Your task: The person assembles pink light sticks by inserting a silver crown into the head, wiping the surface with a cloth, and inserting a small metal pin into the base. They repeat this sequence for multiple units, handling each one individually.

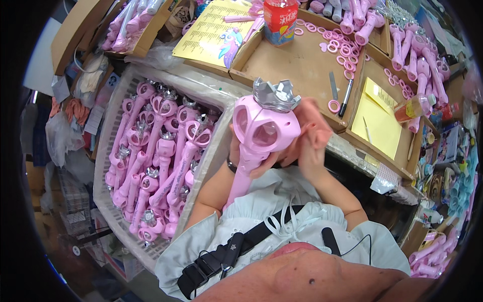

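Observation:
A pink toy wand (264,126) with a silver crown on top is held up in front of my chest, its handle slanting down toward my lap. My left hand (234,148) is closed round it just below the round head, whose openings show clear panes. Close by the head's right side is my right hand (313,126), smeared by motion. Its fingers are partly hidden behind the wand, so I cannot tell whether they touch it. On my left, a white plastic crate (103,143) holds many similar pink wands (166,148) with silver crowns.
A cardboard tray (287,65) on the bench bears pink rings (342,48), a black marker (346,98) and a flat blade (333,84). A red-labelled bottle (280,22) stands at its back. Yellow paper (385,118) and more wand parts (420,55) lie to the right.

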